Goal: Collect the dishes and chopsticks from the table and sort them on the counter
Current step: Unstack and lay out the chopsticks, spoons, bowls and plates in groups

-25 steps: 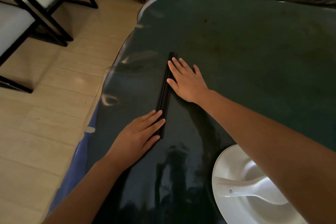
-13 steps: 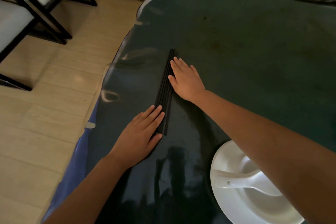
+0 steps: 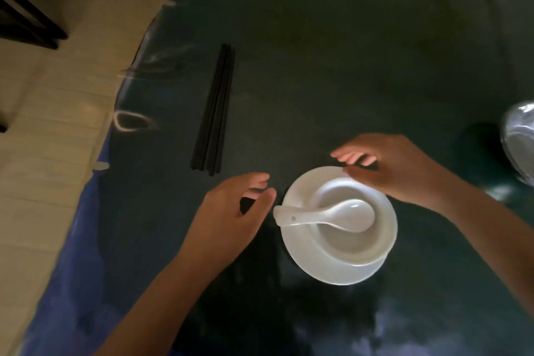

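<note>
A bundle of black chopsticks (image 3: 215, 108) lies lined up on the dark glossy table (image 3: 332, 52), left of centre. A white plate (image 3: 326, 269) carries a white bowl (image 3: 346, 243) with a white spoon (image 3: 326, 215) lying in it, handle pointing left. My left hand (image 3: 231, 217) hovers just left of the plate, fingers curled and apart, holding nothing. My right hand (image 3: 393, 165) hangs over the plate's far rim, fingers spread, nothing gripped. Whether it touches the rim is unclear.
A clear, shiny object (image 3: 520, 141) sits at the right edge of the table. The table's left edge (image 3: 121, 113) drops to a wooden floor (image 3: 49, 124). Black chair legs (image 3: 26, 17) stand at the upper left.
Both hands have left the chopsticks and moved right and nearer, to either side of the white plate. The chopsticks stay lined up where they lay. The view has shifted right.
</note>
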A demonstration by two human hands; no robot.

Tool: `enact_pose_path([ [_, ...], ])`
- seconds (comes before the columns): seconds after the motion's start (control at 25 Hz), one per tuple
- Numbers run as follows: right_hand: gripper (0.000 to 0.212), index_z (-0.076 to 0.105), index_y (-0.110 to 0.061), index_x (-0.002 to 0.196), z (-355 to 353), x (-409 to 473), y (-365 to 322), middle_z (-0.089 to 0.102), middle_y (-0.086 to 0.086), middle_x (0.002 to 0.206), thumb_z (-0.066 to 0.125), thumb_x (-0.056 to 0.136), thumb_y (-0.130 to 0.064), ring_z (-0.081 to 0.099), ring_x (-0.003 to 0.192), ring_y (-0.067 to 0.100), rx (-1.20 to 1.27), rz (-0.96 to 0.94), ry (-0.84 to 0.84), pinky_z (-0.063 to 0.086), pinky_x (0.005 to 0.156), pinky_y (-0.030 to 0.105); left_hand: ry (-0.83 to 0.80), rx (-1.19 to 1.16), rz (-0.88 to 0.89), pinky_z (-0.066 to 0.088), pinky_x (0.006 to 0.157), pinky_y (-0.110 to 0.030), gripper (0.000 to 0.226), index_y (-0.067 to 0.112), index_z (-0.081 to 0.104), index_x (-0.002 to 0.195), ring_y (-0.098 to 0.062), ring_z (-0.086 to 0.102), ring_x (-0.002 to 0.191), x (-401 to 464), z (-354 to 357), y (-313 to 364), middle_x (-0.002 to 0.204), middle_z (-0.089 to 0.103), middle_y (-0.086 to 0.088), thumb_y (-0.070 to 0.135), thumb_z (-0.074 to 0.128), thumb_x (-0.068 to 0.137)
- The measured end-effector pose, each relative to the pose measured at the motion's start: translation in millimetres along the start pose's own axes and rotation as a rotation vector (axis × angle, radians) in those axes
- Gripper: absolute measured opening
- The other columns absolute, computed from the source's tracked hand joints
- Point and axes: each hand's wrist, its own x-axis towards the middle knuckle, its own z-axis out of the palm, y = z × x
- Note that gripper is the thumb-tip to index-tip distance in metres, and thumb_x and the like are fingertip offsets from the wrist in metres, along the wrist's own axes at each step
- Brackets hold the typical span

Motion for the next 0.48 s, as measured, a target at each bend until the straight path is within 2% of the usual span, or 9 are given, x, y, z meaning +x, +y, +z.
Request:
enact_pose_path([
  [0.12, 0.024, 0.069, -0.02, 0.103, 12, -47, 11, 0.069, -0.003, 0.096, 0.07, 0.08, -0.017, 0.064, 0.089, 0.019, -0.201, -0.083, 0.129, 0.053, 0.076, 0.038, -0.012, 0.162, 0.107, 0.035, 0.082, -0.007, 0.042, 0.034, 0.055, 0.122, 0.006, 0.052, 0.102, -12, 12, 15, 0.108, 0.056, 0.024, 0.043, 0.051, 0.081],
  [0.2, 0.024, 0.071, -0.014, 0.099, 24, -65, 12, 0.071, 0.003, 0.097, 0.074, 0.075, -0.014, 0.063, 0.085, 0.029, -0.367, -0.194, 0.207, 0.055, 0.071, 0.04, -0.046, 0.237, 0.167, 0.04, 0.085, -0.015, 0.038, 0.032, 0.054, 0.123, 0.002, 0.052, 0.105, -18, 20, 20, 0.112, 0.057, 0.021, 0.036, 0.054, 0.085],
  [0.32, 0.024, 0.07, -0.014, 0.096, 39, -70, 13, 0.071, 0.001, 0.092, 0.074, 0.073, -0.018, 0.061, 0.078, 0.029, -0.531, -0.242, 0.247, 0.051, 0.064, 0.036, -0.1, 0.349, 0.203, 0.048, 0.088, -0.028, 0.038, 0.029, 0.055, 0.124, -0.006, 0.056, 0.103, -21, 26, 20, 0.115, 0.06, 0.013, 0.027, 0.059, 0.085],
  [0.48, 0.012, 0.069, -0.024, 0.087, 51, -64, 6, 0.068, -0.006, 0.077, 0.062, 0.078, -0.022, 0.058, 0.076, 0.021, -0.697, -0.074, 0.207, 0.04, 0.065, 0.031, -0.069, 0.463, 0.308, 0.055, 0.069, -0.04, 0.032, 0.015, 0.065, 0.114, -0.021, 0.064, 0.081, -26, 30, 20, 0.094, 0.068, -0.003, 0.01, 0.065, 0.083],
])
